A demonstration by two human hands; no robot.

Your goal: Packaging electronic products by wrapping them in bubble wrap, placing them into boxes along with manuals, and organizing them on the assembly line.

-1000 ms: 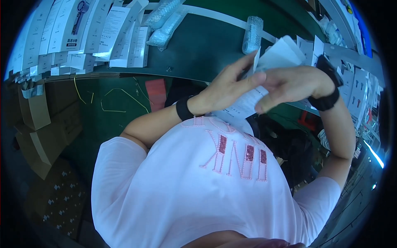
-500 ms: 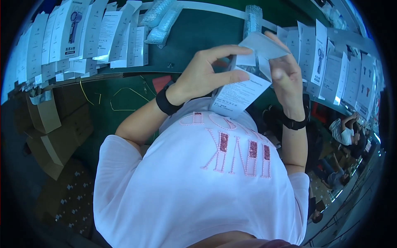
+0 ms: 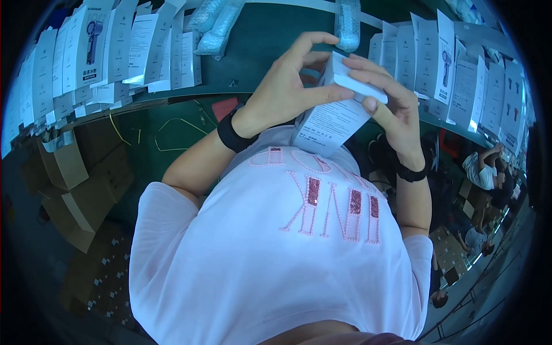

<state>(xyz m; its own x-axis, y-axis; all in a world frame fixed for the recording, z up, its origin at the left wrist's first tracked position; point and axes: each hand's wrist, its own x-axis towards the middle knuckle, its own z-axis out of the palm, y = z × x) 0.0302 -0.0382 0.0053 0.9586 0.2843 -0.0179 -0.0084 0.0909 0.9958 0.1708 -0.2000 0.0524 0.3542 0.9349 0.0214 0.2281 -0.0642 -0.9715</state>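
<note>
A small white carton (image 3: pixel 330 125) with printed text stands tilted against my shirt front, over the near edge of the table. My left hand (image 3: pixel 290 86) grips its upper left side, thumb across the printed face near the top and fingers behind. On the other side, my right hand (image 3: pixel 397 106) presses its fingers over the top flap (image 3: pixel 353 79), with the thumb at the upper right corner. That flap lies folded down over the opening, so the inside is hidden.
Rows of upright white cartons line the green table (image 3: pixel 259 57) at the left (image 3: pixel 86 52) and right (image 3: pixel 454 75). Bubble-wrapped items (image 3: pixel 215 29) and another bubble-wrapped piece (image 3: pixel 347 26) lie at the back. Brown cardboard boxes (image 3: pixel 75 190) stand lower left; people sit far right.
The carton's raised top flap has come down over the opening. My right hand has moved from beside the flap to on top of it, while my left hand keeps its hold.
</note>
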